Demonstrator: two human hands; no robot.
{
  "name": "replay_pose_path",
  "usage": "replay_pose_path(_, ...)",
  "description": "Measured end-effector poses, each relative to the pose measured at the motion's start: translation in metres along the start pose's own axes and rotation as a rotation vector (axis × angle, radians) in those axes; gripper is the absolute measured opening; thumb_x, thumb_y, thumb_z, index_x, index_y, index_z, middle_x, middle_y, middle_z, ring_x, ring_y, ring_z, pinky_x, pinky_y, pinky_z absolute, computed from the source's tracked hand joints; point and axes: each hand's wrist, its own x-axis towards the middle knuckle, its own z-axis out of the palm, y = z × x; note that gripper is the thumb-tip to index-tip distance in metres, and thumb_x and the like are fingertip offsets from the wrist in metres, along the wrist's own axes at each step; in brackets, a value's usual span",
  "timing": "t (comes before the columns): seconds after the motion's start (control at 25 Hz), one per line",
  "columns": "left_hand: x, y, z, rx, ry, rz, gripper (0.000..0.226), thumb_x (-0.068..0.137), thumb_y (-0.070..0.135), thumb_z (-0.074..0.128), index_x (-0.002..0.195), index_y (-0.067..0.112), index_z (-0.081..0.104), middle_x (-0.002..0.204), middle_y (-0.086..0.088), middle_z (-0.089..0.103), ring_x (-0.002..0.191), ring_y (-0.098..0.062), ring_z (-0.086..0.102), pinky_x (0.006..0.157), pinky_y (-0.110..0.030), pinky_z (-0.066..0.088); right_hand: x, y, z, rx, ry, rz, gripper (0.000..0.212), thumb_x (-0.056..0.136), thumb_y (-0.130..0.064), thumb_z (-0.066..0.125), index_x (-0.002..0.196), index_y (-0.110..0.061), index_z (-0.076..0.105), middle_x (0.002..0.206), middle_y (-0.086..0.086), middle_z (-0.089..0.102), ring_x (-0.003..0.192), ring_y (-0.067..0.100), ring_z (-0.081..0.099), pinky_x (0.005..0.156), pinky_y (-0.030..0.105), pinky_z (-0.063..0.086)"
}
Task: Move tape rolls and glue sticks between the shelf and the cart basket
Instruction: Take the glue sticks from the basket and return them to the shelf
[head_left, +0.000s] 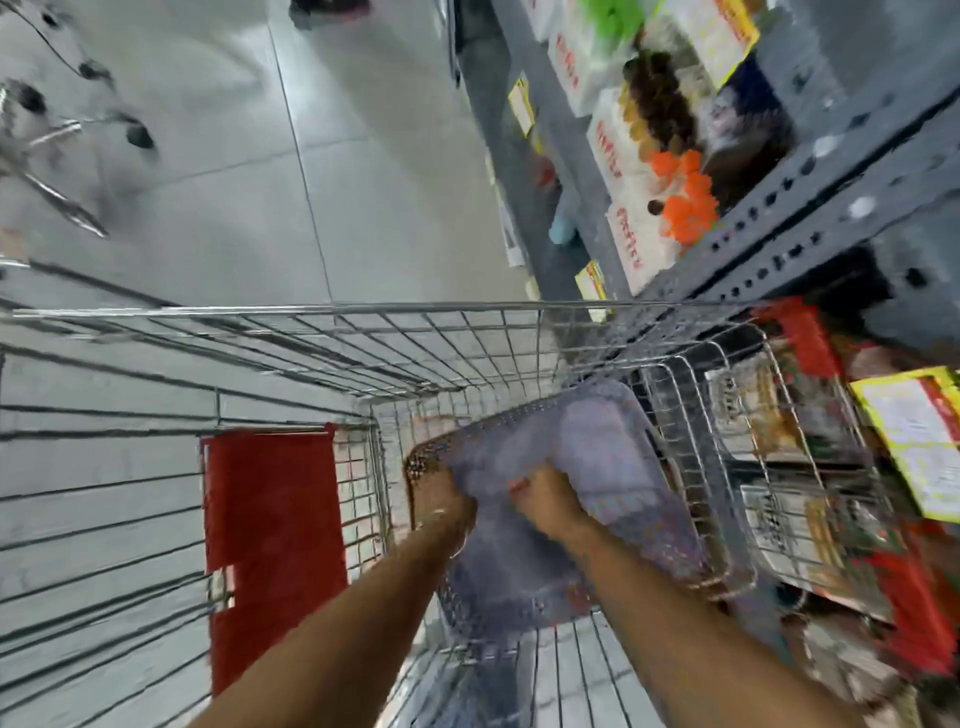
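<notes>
A wire shopping cart (322, 312) fills the lower view. Inside it lies a pale purple perforated plastic basket (597, 447), tilted. My left hand (444, 501) grips the basket's left rim. My right hand (545, 499) reaches into the basket near its middle; motion blur hides whether it holds anything, though a small red spot shows at the fingers. No tape rolls or glue sticks are clear inside the basket. On the right stands the grey metal shelf (810, 218) with white boxes holding orange-capped items (685, 202) and brown ones.
A red fold-down seat flap (270, 530) hangs at the cart's left inner side. Lower shelves at the right hold printed packs (779, 525) and yellow price tags (919, 441). Grey tiled floor (311, 156) lies beyond the cart. Another cart's wheels (78, 130) are at top left.
</notes>
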Motion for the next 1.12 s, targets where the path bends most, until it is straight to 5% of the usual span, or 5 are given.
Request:
replay_pose_path(0.08,0.008,0.003,0.004,0.039,0.007,0.004,0.021,0.087,0.013,0.058,0.101,0.004,0.07,0.104,-0.018,0.071,0.1,-0.032,0.066,0.075,-0.035,0.049,0.016,0.003,0.032,0.061,0.011,-0.043,0.033,0.077,0.005,0.064,0.058,-0.021,0.057,0.057,-0.012,0.049,0.072,0.014,0.05,0.059,0.033,0.04)
replay_pose_path(0.36,0.025,-0.003,0.004,-0.014,0.018,-0.13,0.025,0.086,0.017,0.063,0.105,0.0,0.067,0.111,-0.024,0.069,0.103,-0.037,0.065,0.08,-0.039,0.05,0.049,0.001,0.075,0.241,-0.042,0.101,0.025,0.073,-0.008,0.067,0.053,-0.021,0.061,0.067,0.008,0.065,0.07,0.015,0.056,0.061,0.039,0.048)
replay_pose_path(0.68,-0.017,0.02,-0.009,-0.278,-0.003,0.038,0.013,0.084,0.013,0.067,0.097,0.014,0.068,0.086,-0.009,0.073,0.065,-0.024,0.07,0.063,-0.043,0.061,0.007,-0.023,-0.009,0.429,-0.105,0.053,0.023,0.071,0.009,0.073,0.081,-0.008,0.062,0.056,-0.004,0.056,0.054,0.004,0.051,0.055,0.019,0.045)
replay_pose_path(0.88,-0.091,0.09,-0.038,-0.532,-0.104,0.262,0.016,0.087,0.008,0.066,0.103,0.007,0.066,0.088,-0.009,0.07,0.078,-0.026,0.068,0.073,-0.048,0.061,-0.064,-0.039,-0.1,0.597,0.064,-0.065,0.025,0.071,0.008,0.075,0.084,-0.01,0.063,0.073,0.007,0.065,0.071,0.017,0.063,0.067,0.031,0.053)
replay_pose_path(1.12,-0.2,0.178,-0.055,-0.546,-0.2,0.636,0.012,0.086,0.003,0.066,0.097,0.007,0.068,0.082,-0.005,0.072,0.072,-0.01,0.068,0.063,-0.026,0.06,-0.192,-0.036,-0.194,0.801,0.434,-0.214,0.03,0.074,0.013,0.071,0.092,-0.009,0.063,0.059,-0.01,0.071,0.057,-0.002,0.064,0.057,0.021,0.053)
